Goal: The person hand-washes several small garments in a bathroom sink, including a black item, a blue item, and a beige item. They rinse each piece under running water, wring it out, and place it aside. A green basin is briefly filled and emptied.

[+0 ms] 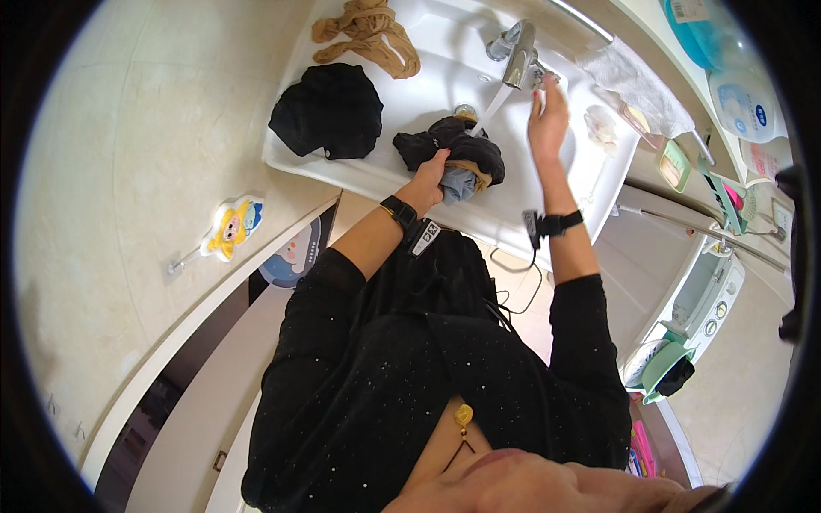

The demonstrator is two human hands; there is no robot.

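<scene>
Water runs from the chrome faucet (pixel 518 58) of a white sink (pixel 298 165) onto a wet black cloth (pixel 474 151). My left hand (pixel 428 181) grips that bundle, which has grey-blue cloth (pixel 458 184) and tan cloth (pixel 471 168) under the black. Up beside the faucet is my right hand (pixel 550 118), fingertips at a small object by the spout; whether they grip it I cannot tell. Left of the bundle lies a folded black garment (pixel 330 112) on the sink's flat side. Tan hosiery (pixel 372 38) is heaped behind it.
A white towel (pixel 635 80) hangs on a rail at the right, near a green soap dish (pixel 673 165). Bottles (pixel 741 106) stand on a shelf above. A white washing machine (pixel 712 301) holding a green basin (pixel 670 369) is at the lower right. A cable (pixel 535 282) dangles from my right wristband.
</scene>
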